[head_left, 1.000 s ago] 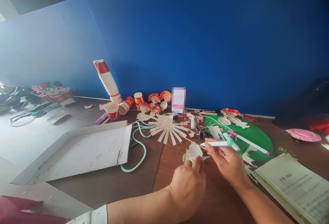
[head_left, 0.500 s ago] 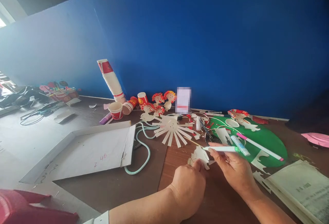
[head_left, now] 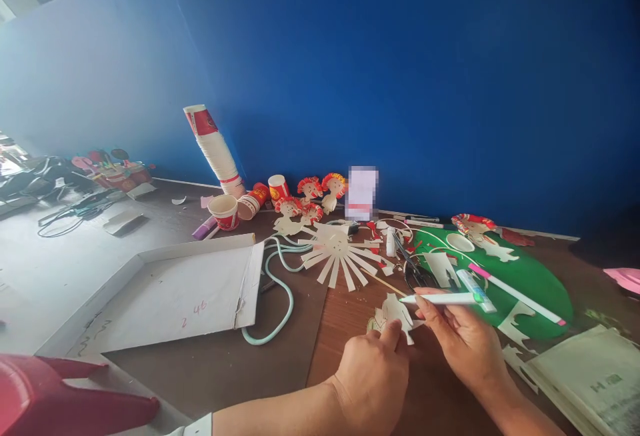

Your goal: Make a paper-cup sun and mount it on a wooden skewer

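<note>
right hand (head_left: 460,333): pinching marker (head_left: 443,299) | left hand (head_left: 375,373): fingertip on cutout (head_left: 392,309), can't tell if gripping | cutout: just past 12 o'clock of left hand | probably light, easily creased; hold flat mid-body, spare thin edges

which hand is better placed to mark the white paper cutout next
Probably the right hand: it holds the white marker, tip pointing toward the paper cutout. The left hand has a finger on the cutout, seemingly steadying it.
</note>
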`<state>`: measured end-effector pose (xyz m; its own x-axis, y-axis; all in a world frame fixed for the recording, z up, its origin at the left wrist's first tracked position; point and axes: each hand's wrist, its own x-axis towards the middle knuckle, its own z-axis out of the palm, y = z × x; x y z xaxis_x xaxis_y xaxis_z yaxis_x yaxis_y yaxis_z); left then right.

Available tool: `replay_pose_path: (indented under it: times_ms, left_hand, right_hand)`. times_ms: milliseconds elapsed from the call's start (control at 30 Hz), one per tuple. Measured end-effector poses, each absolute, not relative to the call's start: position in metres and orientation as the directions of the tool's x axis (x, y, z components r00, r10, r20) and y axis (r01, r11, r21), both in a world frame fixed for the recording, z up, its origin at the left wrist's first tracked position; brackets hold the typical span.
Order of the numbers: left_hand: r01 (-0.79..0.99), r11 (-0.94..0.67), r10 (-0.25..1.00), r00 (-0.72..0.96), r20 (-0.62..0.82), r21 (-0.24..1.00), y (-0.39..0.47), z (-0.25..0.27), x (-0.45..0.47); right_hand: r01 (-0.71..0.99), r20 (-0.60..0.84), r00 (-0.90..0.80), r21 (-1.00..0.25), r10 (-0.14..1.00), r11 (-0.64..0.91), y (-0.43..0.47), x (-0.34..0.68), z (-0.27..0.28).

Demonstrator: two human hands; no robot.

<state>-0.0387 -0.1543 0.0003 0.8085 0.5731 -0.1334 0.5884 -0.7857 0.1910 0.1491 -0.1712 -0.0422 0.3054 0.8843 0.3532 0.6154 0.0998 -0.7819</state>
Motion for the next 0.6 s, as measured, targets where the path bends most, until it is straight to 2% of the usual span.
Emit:
replay_pose_path:
  times_ms: [233, 600]
  left_hand:
    - [0.575, -0.789, 0.547, 0.818, -0.178, 0.217, -0.156, 0.002, -0.036]
    - [0.556, -0.807, 0.56, 0.827, -0.039, 0.2, -0.159, -0.018, -0.036]
  right_hand:
    - [0.594, 0.336, 0.331, -0.8, 0.882, 0.081, -0.173, 0.149, -0.037]
    - [0.586, 0.344, 0.307, -0.803, 0.887, 0.109, -0.175, 0.149, -0.032]
